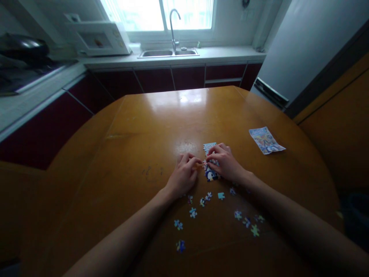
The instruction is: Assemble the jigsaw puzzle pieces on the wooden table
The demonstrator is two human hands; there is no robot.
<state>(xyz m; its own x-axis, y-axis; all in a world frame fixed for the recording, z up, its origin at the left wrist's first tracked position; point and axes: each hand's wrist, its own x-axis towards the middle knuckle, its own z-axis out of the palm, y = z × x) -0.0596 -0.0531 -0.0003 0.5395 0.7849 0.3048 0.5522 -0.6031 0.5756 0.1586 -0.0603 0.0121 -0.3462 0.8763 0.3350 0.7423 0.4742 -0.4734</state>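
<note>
A partly assembled jigsaw puzzle (212,175) lies on the wooden table, a narrow upright strip with a blue and white character near its lower end. My right hand (226,162) rests over its middle and hides part of it. The fingers of that hand are pinched at the strip's left edge, on a small pinkish puzzle piece (205,163). Just left of the strip, my left hand (183,175) has its fingers curled together, fingertips close to the same piece. Whether anything sits in the left fingers is hidden.
Several loose puzzle pieces (193,212) are scattered on the table (138,127) between my forearms. A creased picture sheet (265,140) lies to the right. Beyond stand a counter with a sink (157,53), a microwave (98,38), a stove (31,75) and a fridge (311,46).
</note>
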